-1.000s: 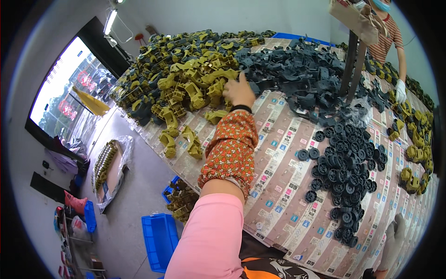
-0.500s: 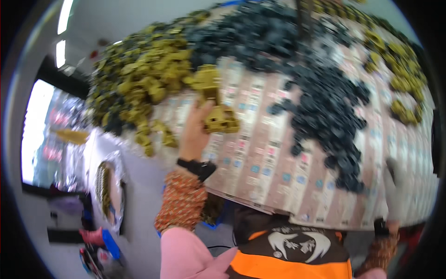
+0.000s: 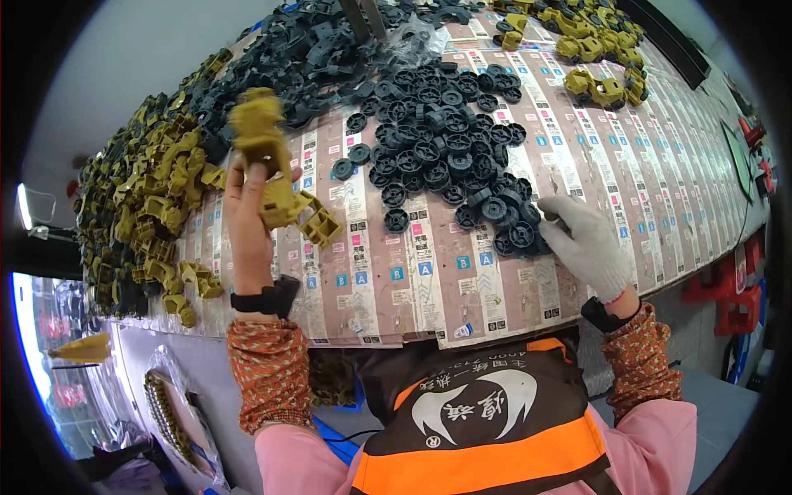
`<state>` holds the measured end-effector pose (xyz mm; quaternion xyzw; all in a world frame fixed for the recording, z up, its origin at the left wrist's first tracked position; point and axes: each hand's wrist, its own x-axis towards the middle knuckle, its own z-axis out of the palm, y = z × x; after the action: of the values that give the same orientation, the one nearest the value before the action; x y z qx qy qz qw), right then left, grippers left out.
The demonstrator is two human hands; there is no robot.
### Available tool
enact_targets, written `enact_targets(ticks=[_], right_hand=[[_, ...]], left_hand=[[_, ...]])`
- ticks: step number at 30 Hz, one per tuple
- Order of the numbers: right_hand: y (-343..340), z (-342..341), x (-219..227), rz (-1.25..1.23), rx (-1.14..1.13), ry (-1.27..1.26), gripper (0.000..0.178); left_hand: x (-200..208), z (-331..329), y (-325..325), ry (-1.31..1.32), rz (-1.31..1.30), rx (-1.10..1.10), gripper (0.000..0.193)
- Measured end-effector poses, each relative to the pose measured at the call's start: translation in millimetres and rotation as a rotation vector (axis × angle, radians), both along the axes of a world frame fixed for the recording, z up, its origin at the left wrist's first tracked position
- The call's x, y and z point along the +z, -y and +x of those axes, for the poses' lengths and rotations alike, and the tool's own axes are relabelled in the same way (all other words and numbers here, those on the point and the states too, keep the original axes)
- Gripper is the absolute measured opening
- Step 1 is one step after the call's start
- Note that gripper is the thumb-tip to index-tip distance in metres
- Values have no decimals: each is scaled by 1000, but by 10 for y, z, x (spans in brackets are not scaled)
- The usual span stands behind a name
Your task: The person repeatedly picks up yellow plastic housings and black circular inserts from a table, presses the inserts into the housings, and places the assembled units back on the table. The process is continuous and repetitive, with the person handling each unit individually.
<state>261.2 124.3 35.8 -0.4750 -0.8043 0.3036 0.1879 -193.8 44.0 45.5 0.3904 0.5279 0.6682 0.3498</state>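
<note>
My bare left hand (image 3: pixel 247 216) grips an olive-yellow plastic toy vehicle body (image 3: pixel 266 140), raised above the table. A second boxy yellow part (image 3: pixel 318 224) hangs at its lower end; whether it is joined on or held along with it, I cannot tell. My right hand (image 3: pixel 592 247), in a pale glove, is at the near right edge of a heap of dark toy wheels (image 3: pixel 433 136). Its thumb and forefinger are apart beside the outermost wheels, and no wheel shows lifted between them.
A big heap of yellow vehicle bodies (image 3: pixel 157 198) covers the table's left side. Dark plastic parts (image 3: pixel 305 45) are piled at the back, near a metal post (image 3: pixel 355 21). Yellow vehicles with wheels (image 3: pixel 606 87) stand far right. Red stools (image 3: pixel 734 289) are beyond the table's right edge.
My right hand has moved in from the right side of the table to the wheel heap. My left hand still holds the yellow parts, now turned differently. The head view has shifted.
</note>
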Motion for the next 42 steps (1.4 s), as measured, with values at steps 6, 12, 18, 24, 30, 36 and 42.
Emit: enact_targets(ticks=[6, 12, 18, 24, 30, 36, 42], right_hand=[[-218, -153, -152, 249, 209, 47, 33], [-356, -115, -216, 300, 268, 175, 32], [-40, -236, 150, -291, 53, -377, 38], [429, -554, 46, -695, 111, -779, 46], [534, -554, -76, -689, 76, -762, 46], [666, -537, -96, -627, -1, -717, 44], [853, -390, -200, -21, 139, -429, 44]], left_hand=[[65, 238, 129, 504, 63, -63, 47], [-132, 940, 533, 575, -102, -324, 60], [-274, 1731, 698, 567, -329, -230, 60], [-433, 2190, 769, 491, -376, -225, 56], [-524, 2262, 846, 465, -348, -306, 68], [-581, 2423, 854, 199, -245, -254, 72], [-588, 2439, 888, -82, -281, -356, 74]])
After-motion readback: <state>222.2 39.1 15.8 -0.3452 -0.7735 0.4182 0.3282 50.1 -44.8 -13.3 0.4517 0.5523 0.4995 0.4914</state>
